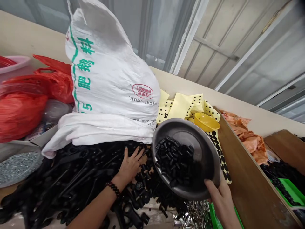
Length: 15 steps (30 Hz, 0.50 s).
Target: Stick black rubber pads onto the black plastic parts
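My right hand (220, 194) grips the lower right rim of a round dark metal bowl (199, 140), thumb inside and fingers outside. The bowl is tilted, and many small black cylindrical parts (172, 159) lie on its left side. My left hand (130, 165), fingers spread, rests on the pile of black parts left of the bowl, beside a white sack. Long black rod-like parts (78, 171) spread out to its left. Small black pieces (143, 187) lie between it and the bowl. A dark beaded bracelet is on the left wrist.
A big white sack (114, 73) stands behind the pile. Red bags (21, 111) and a tray of small metal pieces (19, 167) are left. A yellow bowl (206, 122), yellow sheets (179, 105) and a wooden divider (250, 181) are right. Shiny metal parts (194, 214) lie below the bowl.
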Tool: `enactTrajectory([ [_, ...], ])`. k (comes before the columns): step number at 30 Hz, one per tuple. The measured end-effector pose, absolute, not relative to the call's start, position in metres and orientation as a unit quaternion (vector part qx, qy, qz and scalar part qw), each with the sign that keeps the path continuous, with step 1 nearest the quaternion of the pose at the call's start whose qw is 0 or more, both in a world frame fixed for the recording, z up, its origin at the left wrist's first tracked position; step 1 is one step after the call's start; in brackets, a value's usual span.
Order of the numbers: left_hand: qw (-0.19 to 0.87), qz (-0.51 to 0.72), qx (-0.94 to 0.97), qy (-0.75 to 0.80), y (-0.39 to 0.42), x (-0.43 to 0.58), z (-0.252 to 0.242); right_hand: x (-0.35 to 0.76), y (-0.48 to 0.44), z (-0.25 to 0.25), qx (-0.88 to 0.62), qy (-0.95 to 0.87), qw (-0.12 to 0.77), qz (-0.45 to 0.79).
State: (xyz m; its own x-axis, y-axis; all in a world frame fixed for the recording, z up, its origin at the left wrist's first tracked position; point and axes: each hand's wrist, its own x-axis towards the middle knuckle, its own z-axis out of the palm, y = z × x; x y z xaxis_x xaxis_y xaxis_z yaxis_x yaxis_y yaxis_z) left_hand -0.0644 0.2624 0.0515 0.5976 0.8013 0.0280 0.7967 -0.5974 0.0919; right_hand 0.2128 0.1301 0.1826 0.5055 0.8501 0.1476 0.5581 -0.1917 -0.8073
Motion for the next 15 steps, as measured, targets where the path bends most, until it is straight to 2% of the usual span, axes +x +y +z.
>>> enactTrajectory([
  [10,0.012,0.041,0.887,0.459,0.259,-0.082,0.052,0.203,0.132,0.186,-0.747,-0.528,0.373,0.155],
  [15,0.014,0.041,0.877,0.478,0.253,-0.067,0.051,0.204,0.131,0.182,-0.736,-0.566,0.358,0.099],
])
